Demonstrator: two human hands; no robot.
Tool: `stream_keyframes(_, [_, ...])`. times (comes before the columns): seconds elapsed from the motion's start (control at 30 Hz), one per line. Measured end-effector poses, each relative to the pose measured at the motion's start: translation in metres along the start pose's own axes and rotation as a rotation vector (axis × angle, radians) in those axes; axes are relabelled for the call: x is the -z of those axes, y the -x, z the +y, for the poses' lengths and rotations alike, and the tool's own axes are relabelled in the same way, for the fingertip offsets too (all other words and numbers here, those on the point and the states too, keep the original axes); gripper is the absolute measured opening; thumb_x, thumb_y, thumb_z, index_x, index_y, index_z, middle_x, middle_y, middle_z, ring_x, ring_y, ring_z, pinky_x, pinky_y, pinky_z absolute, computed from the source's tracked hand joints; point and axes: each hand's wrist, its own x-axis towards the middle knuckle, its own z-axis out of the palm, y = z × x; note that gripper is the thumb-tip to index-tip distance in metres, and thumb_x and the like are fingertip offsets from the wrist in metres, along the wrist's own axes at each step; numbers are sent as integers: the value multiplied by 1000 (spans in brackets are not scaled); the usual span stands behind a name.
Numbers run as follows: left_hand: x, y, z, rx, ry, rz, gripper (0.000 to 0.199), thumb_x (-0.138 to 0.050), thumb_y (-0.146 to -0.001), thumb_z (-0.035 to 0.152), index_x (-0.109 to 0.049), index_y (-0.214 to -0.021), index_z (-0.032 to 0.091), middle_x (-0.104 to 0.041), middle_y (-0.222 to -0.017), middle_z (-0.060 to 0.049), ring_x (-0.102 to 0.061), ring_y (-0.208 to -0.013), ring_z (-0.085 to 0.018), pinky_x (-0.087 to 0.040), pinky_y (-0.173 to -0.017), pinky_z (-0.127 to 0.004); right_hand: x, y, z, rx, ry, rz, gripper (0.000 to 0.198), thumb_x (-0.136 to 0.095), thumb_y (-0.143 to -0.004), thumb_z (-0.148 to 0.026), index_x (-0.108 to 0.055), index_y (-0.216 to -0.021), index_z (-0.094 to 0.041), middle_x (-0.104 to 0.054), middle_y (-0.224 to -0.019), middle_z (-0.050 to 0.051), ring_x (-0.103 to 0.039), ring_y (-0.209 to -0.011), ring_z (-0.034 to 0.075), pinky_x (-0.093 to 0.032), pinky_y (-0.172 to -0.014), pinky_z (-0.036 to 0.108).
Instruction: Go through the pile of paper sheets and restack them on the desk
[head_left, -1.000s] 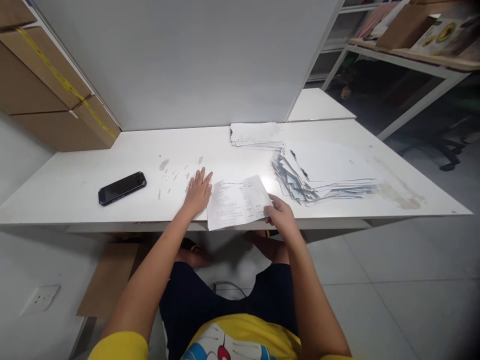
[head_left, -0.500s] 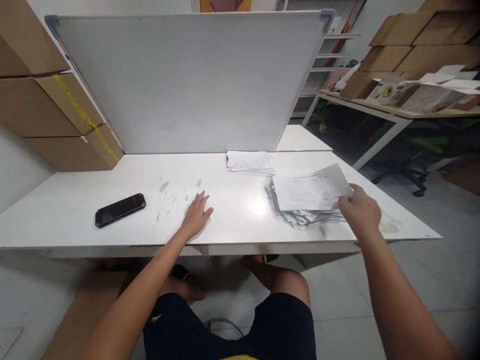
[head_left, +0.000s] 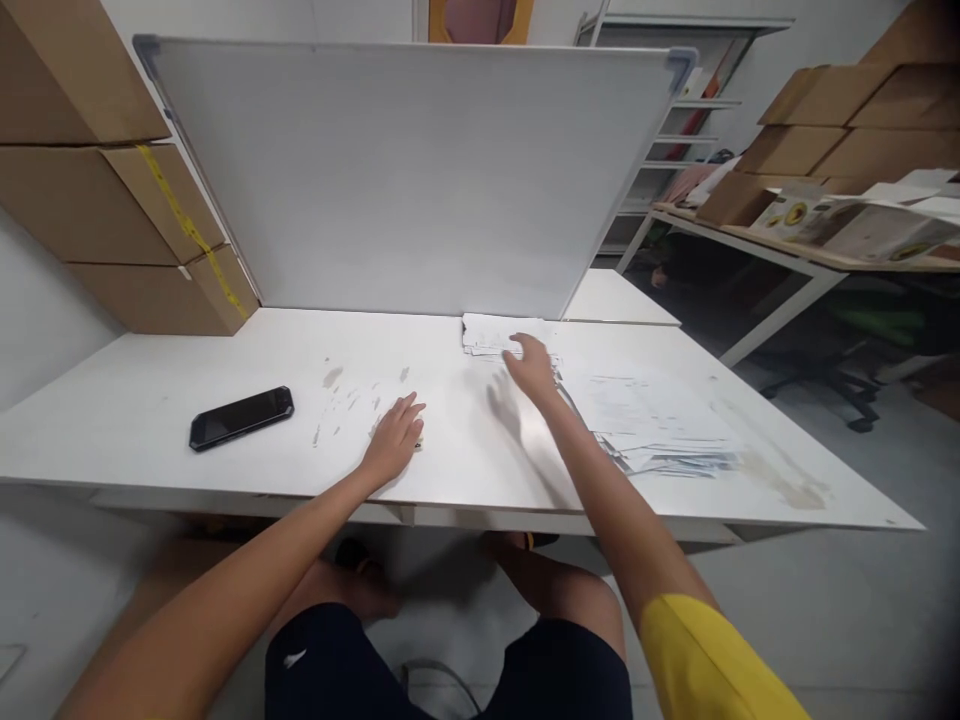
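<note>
My left hand (head_left: 395, 437) rests on the white tabletop with its fingers stretched out; a small bit of something shows at its edge, too little to name. Over the table's middle, my right hand (head_left: 532, 367) is raised with fingers apart and nothing in them, its shadow falling on the surface below. Just behind it, against the whiteboard's foot, lies a small stack of paper slips (head_left: 491, 333), partly covered by the hand. A larger, uneven pile of printed papers (head_left: 645, 420) sits to the right of my right forearm.
A black phone (head_left: 241, 418) lies on the left of the white table (head_left: 247, 365). The whiteboard (head_left: 420, 180) stands upright along the back. Cardboard boxes (head_left: 120, 220) are stacked at left. Another table (head_left: 757, 250) with boxes stands at far right.
My right hand has let go of the sheet on the large pile and moved left toward the small stack. The sheet now lies flat. My left hand stays on the table.
</note>
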Motion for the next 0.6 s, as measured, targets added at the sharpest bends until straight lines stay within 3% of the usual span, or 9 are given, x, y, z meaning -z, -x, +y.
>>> stream_keyframes(0.1, [-1,4,-1,17,-48,-44,41,-32,-97,44,-55,-126,26,-42,-148,-5,-25,-143,-25,-26,-115,-50,-52,-24,2,-75,62,-33,48,-47,-83,-29,-52,-128,-12,-51,-135,17,-39,-128,31,-23,-108,48])
stream_keyframes(0.23, [2,6,-1,54,-61,-76,42,-30,-98,44,-53,-129,28,-38,-151,-2,-22,-144,-24,-26,-115,-49,-85,-43,22,-140,171,-65,47,-46,-84,-25,-53,-129,-14,-55,-130,16,-41,-124,30,-18,-106,49])
stream_keyframes(0.4, [10,3,9,116,-42,-55,45,-24,-99,43,-52,-132,27,-35,-152,-2,-23,-144,-25,-24,-116,-50,-98,-53,37,-161,172,-54,36,-41,-89,-25,-65,-112,-15,-60,-119,18,-46,-115,30,-25,-97,45])
stream_keyframes(0.6, [11,1,12,131,-50,-60,45,-25,-99,43,-52,-130,25,-35,-152,-3,-25,-143,-24,-24,-116,-47,-97,-51,43,-221,54,35,35,-40,-88,-26,-68,-104,-13,-67,-97,15,-56,-96,26,-34,-86,36])
